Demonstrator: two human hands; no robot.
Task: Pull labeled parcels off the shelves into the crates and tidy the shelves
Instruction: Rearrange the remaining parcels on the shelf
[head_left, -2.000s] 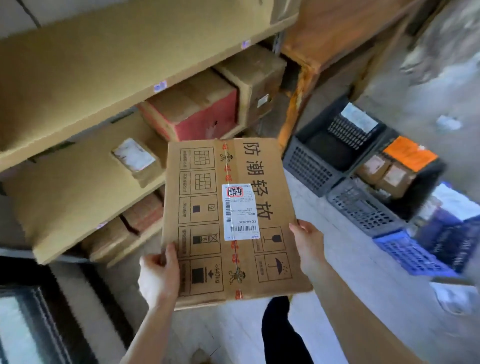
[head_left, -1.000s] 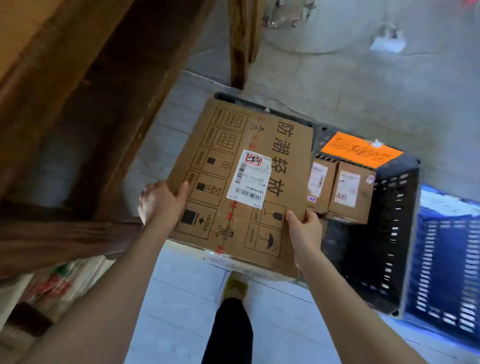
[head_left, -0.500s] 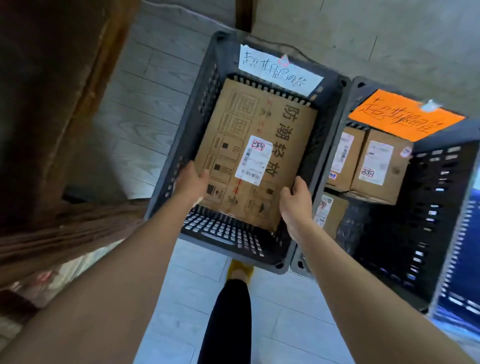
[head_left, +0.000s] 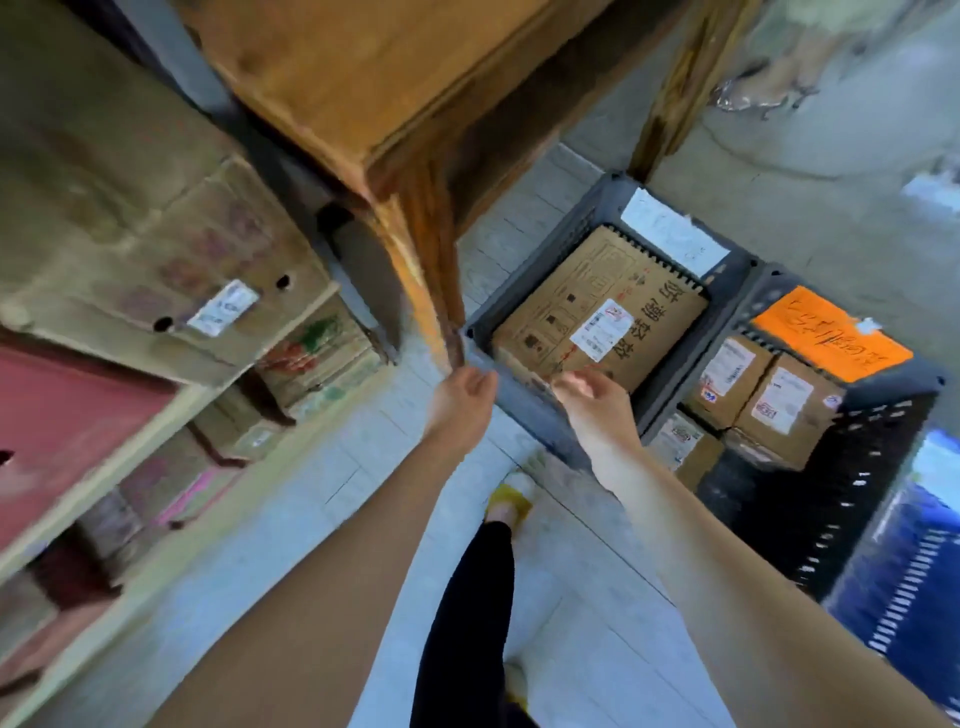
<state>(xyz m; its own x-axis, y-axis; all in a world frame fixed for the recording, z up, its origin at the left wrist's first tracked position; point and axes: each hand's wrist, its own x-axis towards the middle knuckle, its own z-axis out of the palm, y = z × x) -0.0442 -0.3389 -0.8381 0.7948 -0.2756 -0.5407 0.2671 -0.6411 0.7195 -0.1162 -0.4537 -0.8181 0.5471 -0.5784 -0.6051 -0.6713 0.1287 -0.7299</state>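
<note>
Left hand (head_left: 460, 400), right hand (head_left: 597, 410) (both empty), one parcel (head_left: 597, 306) in grey crate (head_left: 535, 260)

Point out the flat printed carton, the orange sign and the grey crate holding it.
flat printed carton (head_left: 571, 291): head view, on its top face.
orange sign (head_left: 826, 332): head view, middle of the paper.
grey crate (head_left: 537, 262): head view, rim of its left wall.

Large flat parcel (head_left: 597, 312) is lying label-up in the grey crate (head_left: 524, 415). Left hand (head_left: 460, 402) and right hand (head_left: 597, 410) are hovering at its near rim, fingers loosely curled, holding nothing. Small parcels (head_left: 763, 400) are sitting in the black crate (head_left: 857, 493) alongside.
</note>
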